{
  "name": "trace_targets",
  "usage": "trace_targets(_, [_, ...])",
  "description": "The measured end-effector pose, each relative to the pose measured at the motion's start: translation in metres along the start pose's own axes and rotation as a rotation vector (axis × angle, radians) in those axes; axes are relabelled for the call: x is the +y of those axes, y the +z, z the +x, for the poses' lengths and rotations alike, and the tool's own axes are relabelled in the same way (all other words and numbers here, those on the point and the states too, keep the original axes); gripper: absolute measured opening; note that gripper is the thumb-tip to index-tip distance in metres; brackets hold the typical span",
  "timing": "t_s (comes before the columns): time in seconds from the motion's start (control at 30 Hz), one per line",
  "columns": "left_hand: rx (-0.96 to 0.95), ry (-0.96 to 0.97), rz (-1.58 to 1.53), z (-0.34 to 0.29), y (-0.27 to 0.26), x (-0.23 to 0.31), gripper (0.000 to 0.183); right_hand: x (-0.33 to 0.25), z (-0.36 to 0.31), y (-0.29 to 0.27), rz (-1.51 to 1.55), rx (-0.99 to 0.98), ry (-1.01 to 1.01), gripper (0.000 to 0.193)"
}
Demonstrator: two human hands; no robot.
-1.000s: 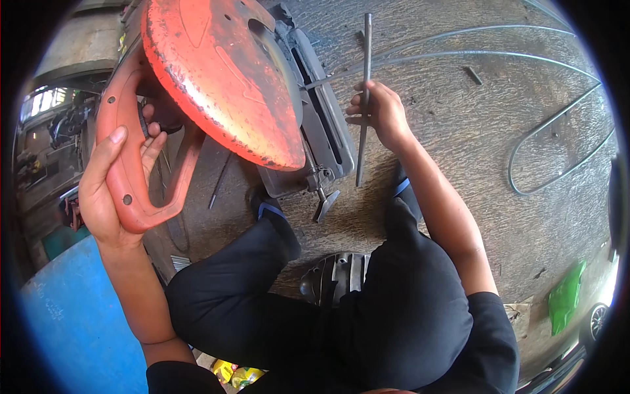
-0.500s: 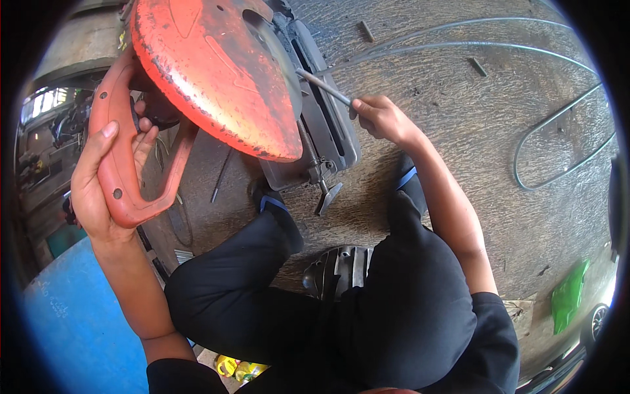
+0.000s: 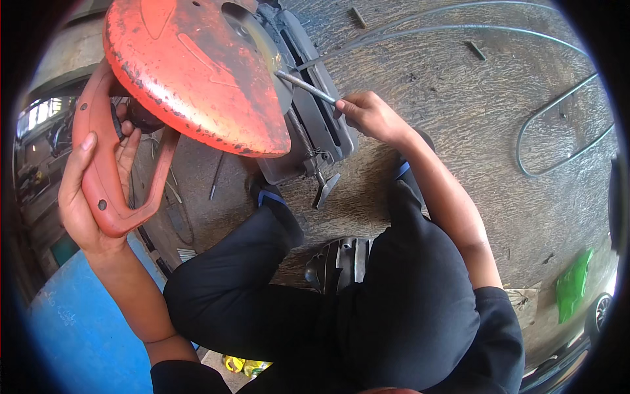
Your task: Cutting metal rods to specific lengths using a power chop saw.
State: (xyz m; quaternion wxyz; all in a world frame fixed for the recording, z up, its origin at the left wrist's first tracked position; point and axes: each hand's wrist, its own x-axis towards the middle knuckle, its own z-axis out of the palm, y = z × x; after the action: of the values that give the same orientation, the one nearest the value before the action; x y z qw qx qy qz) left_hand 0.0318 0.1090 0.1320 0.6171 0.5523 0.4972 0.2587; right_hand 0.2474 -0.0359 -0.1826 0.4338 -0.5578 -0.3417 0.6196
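Observation:
An orange chop saw, its worn guard (image 3: 197, 98) scuffed black, stands tilted at upper left. My left hand (image 3: 77, 203) is wrapped round its orange loop handle (image 3: 105, 194), thumb along the outside and fingers through the opening. Beside the guard, part of the cutting disc (image 3: 279, 62) shows. My right hand (image 3: 373, 119) pinches the near end of a short grey metal rod (image 3: 308, 88). The rod's far end meets or overlaps the disc's edge; whether they touch I cannot tell. Below lies the saw's grey base (image 3: 282, 169) with a clamp screw (image 3: 302, 138) and its handle (image 3: 325, 192).
Long bent metal rod (image 3: 459, 27) runs across the floor, looping at right. Short offcuts (image 3: 476, 50) lie nearby. A finned metal part (image 3: 354, 259) sits between my legs. A blue surface (image 3: 92, 322) is at lower left, a green sheet (image 3: 573, 285) at right.
The saw's guard and handle, with my left hand on it, appear farther left in view. My right hand and the rod have also shifted left and slightly up. Both grips stay the same.

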Motion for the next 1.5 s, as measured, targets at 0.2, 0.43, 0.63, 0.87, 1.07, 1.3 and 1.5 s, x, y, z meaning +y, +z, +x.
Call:
trace_targets(0.2, [0.026, -0.032, -0.012, -0.001, 0.001, 0.001, 0.049, 0.008, 0.002, 0.005, -0.171, 0.12, -0.107, 0.036])
trace_targets(0.43, [0.051, -0.019, 0.003, -0.001, 0.002, 0.001, 0.051, 0.008, 0.001, 0.006, -0.295, 0.252, -0.223, 0.029])
trace_targets(0.63, [0.055, -0.025, -0.023, 0.0, 0.003, 0.001, 0.049, 0.002, -0.002, 0.008, -0.359, 0.298, -0.257, 0.024])
trace_targets(0.87, [0.049, -0.019, 0.025, 0.0, 0.002, 0.002, 0.052, -0.003, -0.004, 0.009, -0.451, 0.337, -0.322, 0.02])
trace_targets(1.07, [0.053, -0.003, 0.055, 0.001, 0.001, 0.002, 0.053, 0.001, -0.001, 0.01, -0.563, 0.398, -0.514, 0.017])
trace_targets(1.3, [0.051, -0.013, 0.03, -0.001, -0.001, 0.002, 0.05, 0.002, -0.001, 0.013, -0.682, 0.472, -0.551, 0.019])
trace_targets(1.5, [0.052, -0.023, 0.081, 0.004, -0.007, 0.005, 0.051, -0.003, 0.0, 0.002, -0.226, 0.27, -0.08, 0.034])
